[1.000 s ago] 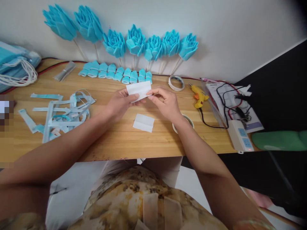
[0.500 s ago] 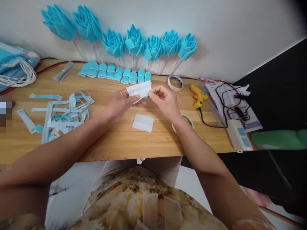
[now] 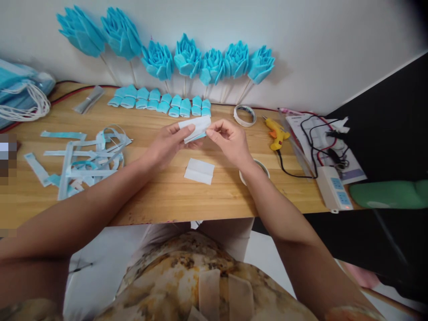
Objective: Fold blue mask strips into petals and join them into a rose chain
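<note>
Above the middle of the table, a white fabric piece with a light-blue underside (image 3: 199, 125) is held between both hands, partly folded. My left hand (image 3: 172, 141) grips its left side, thumb on top and fingers beneath. My right hand (image 3: 230, 140) pinches its right edge between thumb and fingertips. Below the hands, another creased white fabric piece (image 3: 199, 171) lies flat on the table. Farther back, a row of folded light-blue petals (image 3: 159, 101) lies along the wall.
Blue fabric flowers on sticks (image 3: 188, 57) lean against the wall. Cut strips (image 3: 88, 160) lie at left. On the right are a tape roll (image 3: 245, 116), a yellow glue gun (image 3: 277, 134), papers with cables (image 3: 329, 147) and a power strip (image 3: 334, 188). My right forearm partly covers a second roll (image 3: 264, 168).
My left thumb has slid up onto the fabric piece, whose left part is now folded narrower, with more blue showing at its lower edge. My right hand keeps its pinch.
</note>
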A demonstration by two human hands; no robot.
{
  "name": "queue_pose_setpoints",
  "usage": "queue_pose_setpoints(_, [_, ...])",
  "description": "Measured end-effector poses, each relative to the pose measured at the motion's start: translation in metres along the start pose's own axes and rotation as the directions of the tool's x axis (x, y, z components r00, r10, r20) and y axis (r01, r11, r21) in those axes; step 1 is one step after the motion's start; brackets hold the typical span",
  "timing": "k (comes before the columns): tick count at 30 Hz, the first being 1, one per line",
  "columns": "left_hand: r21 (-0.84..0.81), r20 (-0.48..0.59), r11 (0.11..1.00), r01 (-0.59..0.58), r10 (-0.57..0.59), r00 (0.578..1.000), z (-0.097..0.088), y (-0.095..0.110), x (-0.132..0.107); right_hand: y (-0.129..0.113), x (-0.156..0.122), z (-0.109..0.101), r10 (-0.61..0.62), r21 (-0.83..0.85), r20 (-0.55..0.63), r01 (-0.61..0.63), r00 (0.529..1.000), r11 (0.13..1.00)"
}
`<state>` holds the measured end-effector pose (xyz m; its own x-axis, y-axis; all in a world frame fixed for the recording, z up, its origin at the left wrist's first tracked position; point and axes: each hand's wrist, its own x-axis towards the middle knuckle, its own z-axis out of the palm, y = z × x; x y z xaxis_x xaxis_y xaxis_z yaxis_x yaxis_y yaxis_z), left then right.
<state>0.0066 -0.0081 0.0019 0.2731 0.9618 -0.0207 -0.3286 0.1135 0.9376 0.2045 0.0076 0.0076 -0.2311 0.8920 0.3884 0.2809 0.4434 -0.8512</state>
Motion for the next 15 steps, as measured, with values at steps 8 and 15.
queue_pose_setpoints(8, [0.145,-0.09,0.986,-0.076,0.09,0.992,0.0,-0.002,0.002,0.006,0.0,0.001,0.014,-0.004,0.003,-0.014,1.0,1.0])
queue_pose_setpoints(15, [0.238,-0.097,0.964,-0.116,0.142,0.985,0.0,-0.002,0.002,0.012,-0.001,-0.001,0.007,0.022,0.162,-0.011,0.987,1.0])
